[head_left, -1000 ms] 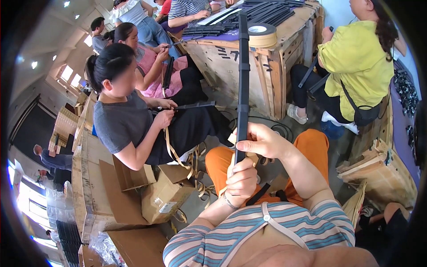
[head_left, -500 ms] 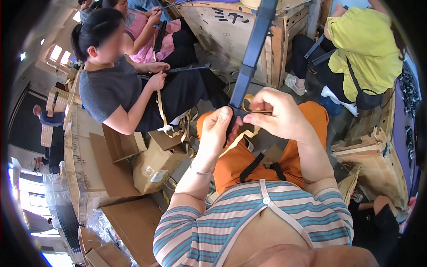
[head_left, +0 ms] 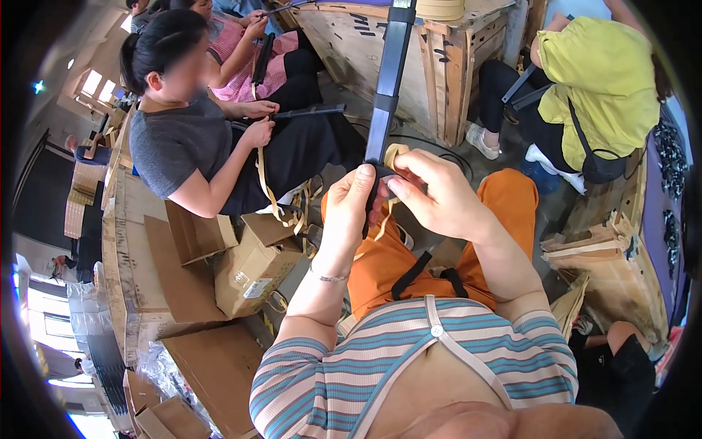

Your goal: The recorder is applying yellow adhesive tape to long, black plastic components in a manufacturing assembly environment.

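Black bar (head_left: pixel 385 106) in curled left hand (head_left: pixel 349 199), right hand (head_left: pixel 441 194) alongside

Strip between two hands, neighbours on either side
The strip (head_left: pixel 383 110) runs forward from the left hand (head_left: pixel 347 201), with the right hand (head_left: pixel 439 192) close on its right — both over the lap (head_left: pixel 369 284) — and a ribbon (head_left: pixel 385 222) hanging between them. Ahead stands a crate (head_left: pixel 365 60), a roll (head_left: pixel 439 9) on its near corner. To the left sits a co-worker (head_left: pixel 179 143), another (head_left: pixel 238 77) just beyond; a box (head_left: pixel 252 282) lies nearer on the floor. To the right sits a third co-worker (head_left: pixel 603 73), a second crate (head_left: pixel 629 293) nearer.
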